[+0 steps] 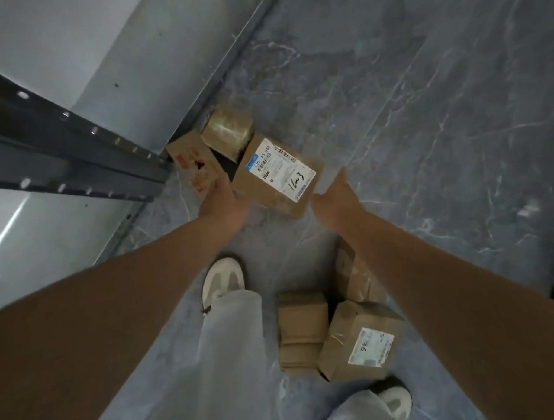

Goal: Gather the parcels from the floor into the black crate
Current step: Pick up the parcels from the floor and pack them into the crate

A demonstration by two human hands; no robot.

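The labelled parcel (276,175) on the floor (423,126) is flanked by the left hand (223,200), its hold not discernible, and the right hand (338,200), fingers (342,177) spread, empty.

We stand on a grey stone floor (423,126) veined with white. By the wall we find three parcels huddled together: a labelled box (274,175), a tape-wrapped parcel (227,130) at its far corner, and a red-printed box (192,162) just beside both. Nearer to us three more lie touching: a plain box (302,328), a second labelled box (352,342) and a taped parcel (356,279). Our left shoe (223,279) and right shoe (395,400) rest here too.
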